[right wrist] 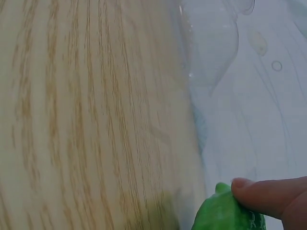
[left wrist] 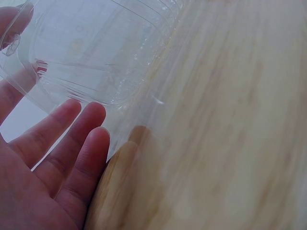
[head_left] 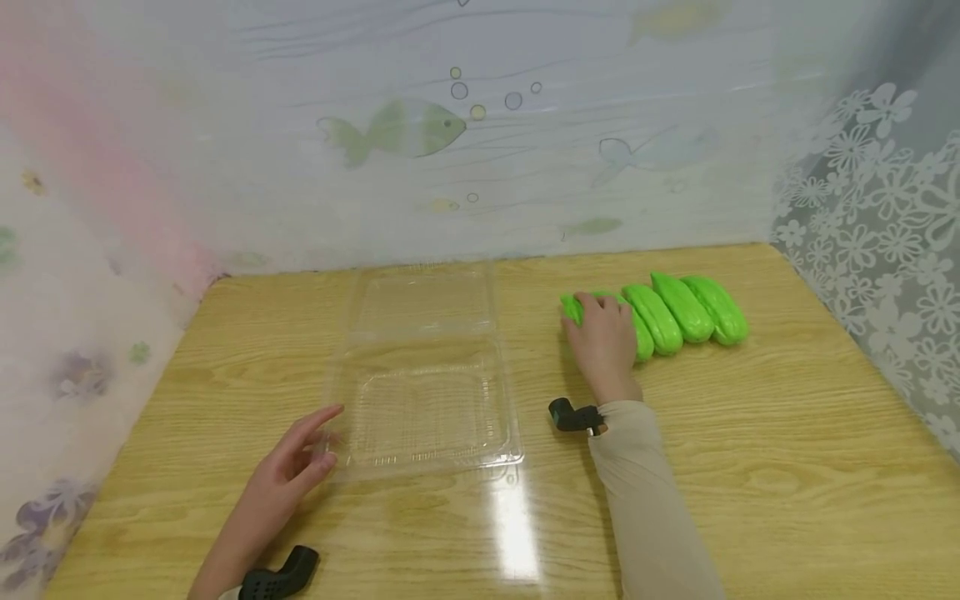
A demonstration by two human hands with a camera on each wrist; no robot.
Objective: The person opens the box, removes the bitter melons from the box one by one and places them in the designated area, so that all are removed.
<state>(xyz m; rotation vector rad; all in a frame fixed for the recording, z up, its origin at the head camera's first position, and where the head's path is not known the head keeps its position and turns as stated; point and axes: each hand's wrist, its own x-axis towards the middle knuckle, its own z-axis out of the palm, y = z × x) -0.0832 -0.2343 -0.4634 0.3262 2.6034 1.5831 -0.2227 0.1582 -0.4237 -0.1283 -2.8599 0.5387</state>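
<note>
My right hand grips the leftmost bright green gourd-like vegetable in a row and hides most of it. In the right wrist view the thumb presses on its tip beside a short stem nub. Several more green vegetables lie side by side to the right, lumpy and tapered at one end. On the left, a clear plastic hinged container lies opened flat with its lid toward the wall. My left hand rests at the container's near left corner, thumb and index finger apart at the rim, other fingers loosely extended.
Everything lies on a wood-grain table. A wall with fish drawings borders its far edge, with patterned sheets at both sides. Each wrist wears a black camera.
</note>
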